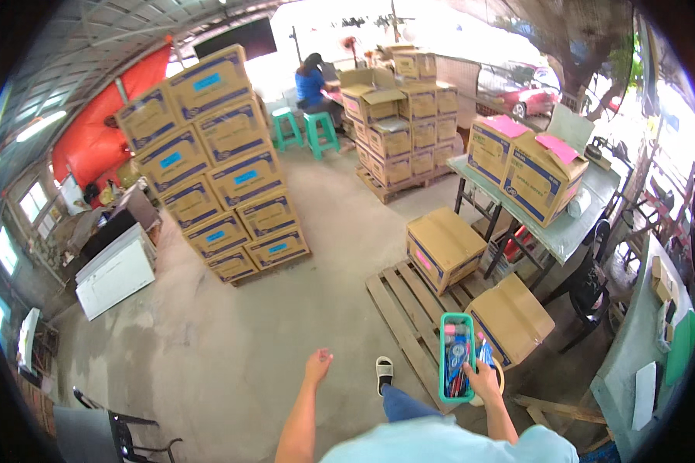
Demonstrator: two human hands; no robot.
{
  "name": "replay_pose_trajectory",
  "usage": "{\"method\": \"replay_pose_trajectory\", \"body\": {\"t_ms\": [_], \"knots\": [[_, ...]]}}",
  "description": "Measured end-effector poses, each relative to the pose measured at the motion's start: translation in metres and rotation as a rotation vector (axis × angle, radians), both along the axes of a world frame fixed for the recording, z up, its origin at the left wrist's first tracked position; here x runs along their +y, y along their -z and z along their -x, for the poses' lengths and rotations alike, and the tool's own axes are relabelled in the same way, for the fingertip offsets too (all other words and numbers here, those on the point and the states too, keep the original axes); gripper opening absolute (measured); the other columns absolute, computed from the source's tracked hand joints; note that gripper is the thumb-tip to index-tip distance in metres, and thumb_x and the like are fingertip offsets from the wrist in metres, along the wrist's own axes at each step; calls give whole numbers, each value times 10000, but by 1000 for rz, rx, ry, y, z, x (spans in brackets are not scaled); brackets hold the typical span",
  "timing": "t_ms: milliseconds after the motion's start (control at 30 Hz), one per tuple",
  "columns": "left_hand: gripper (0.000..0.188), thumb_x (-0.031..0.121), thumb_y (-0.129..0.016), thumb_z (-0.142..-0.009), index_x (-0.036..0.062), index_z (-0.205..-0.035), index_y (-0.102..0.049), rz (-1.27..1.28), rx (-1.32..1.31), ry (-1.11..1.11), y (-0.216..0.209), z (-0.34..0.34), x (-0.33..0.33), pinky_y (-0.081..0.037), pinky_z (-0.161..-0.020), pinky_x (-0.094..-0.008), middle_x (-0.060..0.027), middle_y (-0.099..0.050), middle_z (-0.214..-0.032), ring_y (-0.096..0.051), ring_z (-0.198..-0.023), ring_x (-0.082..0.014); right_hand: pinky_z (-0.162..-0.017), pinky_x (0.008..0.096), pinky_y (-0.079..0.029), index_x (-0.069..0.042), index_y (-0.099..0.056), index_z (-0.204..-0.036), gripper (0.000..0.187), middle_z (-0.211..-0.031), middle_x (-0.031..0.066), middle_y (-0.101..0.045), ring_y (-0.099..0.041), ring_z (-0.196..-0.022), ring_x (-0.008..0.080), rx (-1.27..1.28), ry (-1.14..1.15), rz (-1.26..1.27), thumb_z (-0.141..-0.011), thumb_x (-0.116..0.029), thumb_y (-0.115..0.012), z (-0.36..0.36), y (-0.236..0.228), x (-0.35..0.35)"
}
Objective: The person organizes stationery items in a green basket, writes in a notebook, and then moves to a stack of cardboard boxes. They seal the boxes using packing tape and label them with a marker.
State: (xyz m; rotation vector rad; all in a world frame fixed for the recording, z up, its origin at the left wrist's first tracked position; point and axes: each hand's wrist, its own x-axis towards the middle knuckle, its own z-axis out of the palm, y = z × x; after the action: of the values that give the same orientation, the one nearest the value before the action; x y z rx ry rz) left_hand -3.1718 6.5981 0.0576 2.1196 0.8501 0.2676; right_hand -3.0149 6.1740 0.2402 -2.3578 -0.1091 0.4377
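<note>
My right hand grips the right rim of a small green plastic basket. Pens, markers and a blue correction-tape dispenser lie inside it. A cream-coloured ring, like a tape roll, shows beside that hand, partly hidden by it. Something blue and white, too small to name, sticks up beside the basket's right edge. Held out over the floor, my left hand is empty, its fingers loosely bent and apart from any object.
A wooden pallet with two cartons lies ahead right, beside a table bearing boxes. Tall carton stacks stand ahead left and farther back. A person in blue sits near green stools. A black chair stands near left.
</note>
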Motion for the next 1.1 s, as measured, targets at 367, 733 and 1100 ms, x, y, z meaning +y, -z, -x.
{"method": "replay_pose_trajectory", "body": {"t_ms": [367,733,1100], "knots": [[348,273,-648,-793,46,-1054,-605,540,300,-305,53,-116,296,-431,-479,-323,-54,-623,-817,-594,-644,-176,-774,465,-479,-156,-605,-1125,401,-910,208,-646,-606,-883,409,-32,-301,-67,-877,-458,-517,-314,-56,369],[280,300,-635,-783,31,-859,-639,442,634,-314,77,-371,637,-428,-475,-380,-104,-582,-664,-567,-563,-199,-866,426,-466,-227,-528,-1268,472,-1046,195,-634,-602,-996,363,105,-314,-160,-883,-499,-495,-592,-21,748],[403,345,-617,-873,21,-1112,-597,170,-61,459,11,-1047,883,-481,-698,-287,-62,-650,-926,-610,-814,-157,-826,460,-455,-80,-571,-1105,445,-985,247,-617,-584,-960,410,-209,100,5,-850,-443,-554,-994,-81,852]]}}
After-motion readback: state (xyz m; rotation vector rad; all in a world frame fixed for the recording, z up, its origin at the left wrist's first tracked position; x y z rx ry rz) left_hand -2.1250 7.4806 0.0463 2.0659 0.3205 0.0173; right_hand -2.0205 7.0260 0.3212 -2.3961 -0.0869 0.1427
